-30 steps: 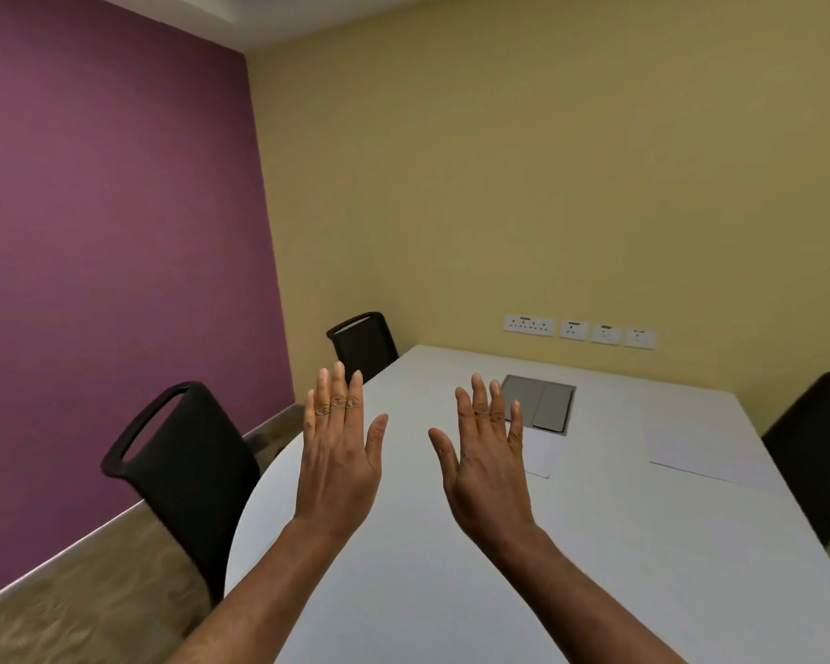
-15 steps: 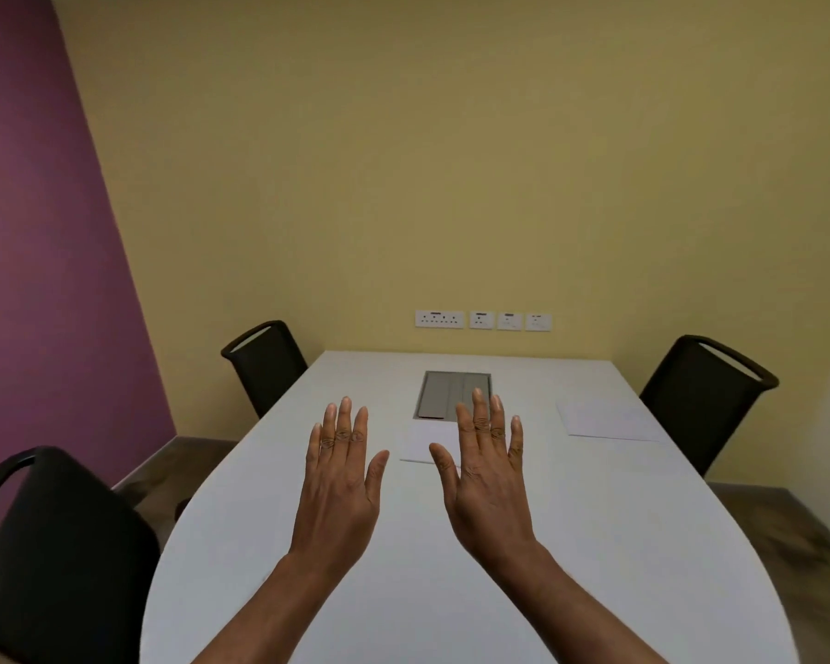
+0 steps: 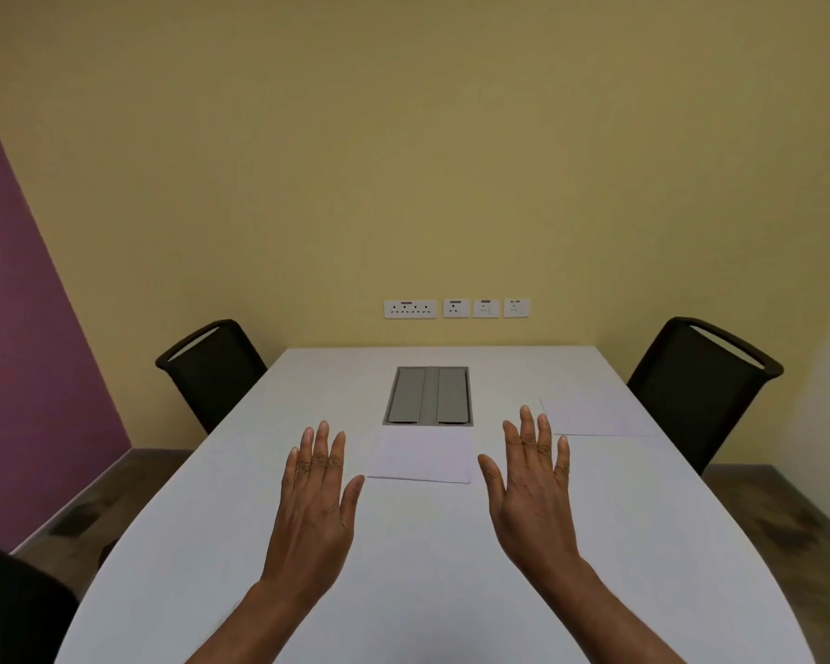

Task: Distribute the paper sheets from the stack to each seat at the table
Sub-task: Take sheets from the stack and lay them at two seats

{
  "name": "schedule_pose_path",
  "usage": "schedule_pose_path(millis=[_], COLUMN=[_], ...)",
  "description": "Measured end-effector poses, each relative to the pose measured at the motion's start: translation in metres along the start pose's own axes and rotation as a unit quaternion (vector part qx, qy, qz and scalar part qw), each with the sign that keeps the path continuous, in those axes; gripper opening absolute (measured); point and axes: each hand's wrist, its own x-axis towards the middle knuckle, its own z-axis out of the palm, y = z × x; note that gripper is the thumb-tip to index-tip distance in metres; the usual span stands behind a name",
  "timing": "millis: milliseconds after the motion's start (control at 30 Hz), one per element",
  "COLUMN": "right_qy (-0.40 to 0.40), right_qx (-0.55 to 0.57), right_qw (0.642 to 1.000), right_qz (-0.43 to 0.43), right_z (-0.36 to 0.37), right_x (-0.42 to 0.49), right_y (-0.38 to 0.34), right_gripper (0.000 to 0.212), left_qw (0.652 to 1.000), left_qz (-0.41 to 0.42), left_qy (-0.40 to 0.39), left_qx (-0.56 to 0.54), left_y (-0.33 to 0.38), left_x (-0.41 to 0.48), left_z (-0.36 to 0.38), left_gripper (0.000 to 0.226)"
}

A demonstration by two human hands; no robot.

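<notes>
Two hands — left hand (image 3: 315, 500), right hand (image 3: 533, 491) — are held flat-open, empty, above the counter (image 3: 619, 543); the paper stack (image 3: 420, 455) is to be reached — a top sheet peeled next.

The table (image 3: 595, 543) is plain white, without pattern. Set into it near its far edge is a grey hatch (image 3: 429, 396) with two flat grey flaps. Just in front of the hatch lies a white paper stack (image 3: 420, 455), faintly lilac against the tabletop. Toward the table's far right corner lies a white sheet (image 3: 595, 416) of the same tint. The chair (image 3: 212, 371) at the far left edge is black; so is the chair (image 3: 698, 385) at the far right edge. The back wall (image 3: 403, 160) is mustard yellow, the side wall (image 3: 25, 352) purple. The sockets (image 3: 456, 308) are white. The floor (image 3: 777, 510) is mottled brown.
</notes>
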Motion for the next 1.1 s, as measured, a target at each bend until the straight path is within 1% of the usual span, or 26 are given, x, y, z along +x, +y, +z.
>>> schedule_pose_path(millis=[167,367,600,667,800,900,1100], right_qy=[-0.012,-0.023,-0.053,-0.063,-0.093,-0.122,-0.156], right_qx=[-0.003,-0.007,-0.025,-0.023,0.004,0.025,0.003], right_qw=[1.000,0.999,0.997,0.996,0.993,0.985,0.973], right_qz=[0.015,0.023,0.045,0.053,0.079,0.118,0.170], right_z=[0.026,0.063,0.125,0.146,0.190,0.226,0.297], right_x=[0.018,0.041,0.062,0.067,0.073,0.078,0.091], right_y=[0.022,0.029,0.023,0.025,0.037,0.050,0.071], right_gripper=[0.062,0.062,0.066,0.064,0.062,0.064,0.062], left_qw=[1.000,0.999,0.997,0.996,0.990,0.981,0.964], left_qz=[-0.002,-0.014,-0.015,-0.018,-0.052,-0.079,-0.128], left_qy=[-0.007,-0.018,-0.053,-0.067,-0.100,-0.143,-0.191], left_qx=[-0.010,-0.033,-0.053,-0.062,-0.086,-0.100,-0.135], left_y=[-0.004,-0.023,-0.068,-0.086,-0.121,-0.148,-0.182], left_x=[0.027,0.062,0.092,0.097,0.102,0.102,0.105], left_z=[0.035,0.071,0.125,0.145,0.189,0.222,0.279], left_gripper=[0.062,0.063,0.065,0.066,0.067,0.054,0.055])
